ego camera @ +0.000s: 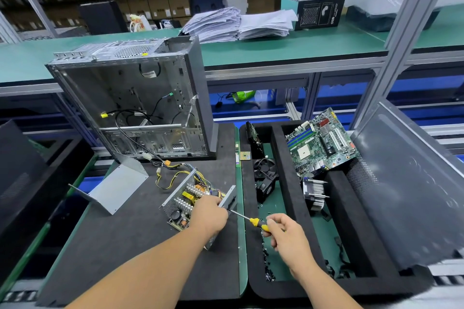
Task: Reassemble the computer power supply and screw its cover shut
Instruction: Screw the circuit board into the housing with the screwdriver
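Power supply: the open grey metal power supply box (190,202), circuit board and heatsinks exposed, lies on the dark foam mat (140,246), front centre.
Cover: the bent grey sheet-metal cover (116,189) lies off, well left of the box.
Left hand: the left hand (209,217) grips the box's right wall.
Right hand: the right hand (285,232) pinches the yellow-handled screwdriver (248,219).
Key relation: the shaft runs up-left, tip at the gripped wall, just beside the left hand.
Hidden: the tip, and any screw there, cannot be made out.

Left hand (209,216) grips power supply (190,202); right hand (286,236) holds screwdriver (251,221).
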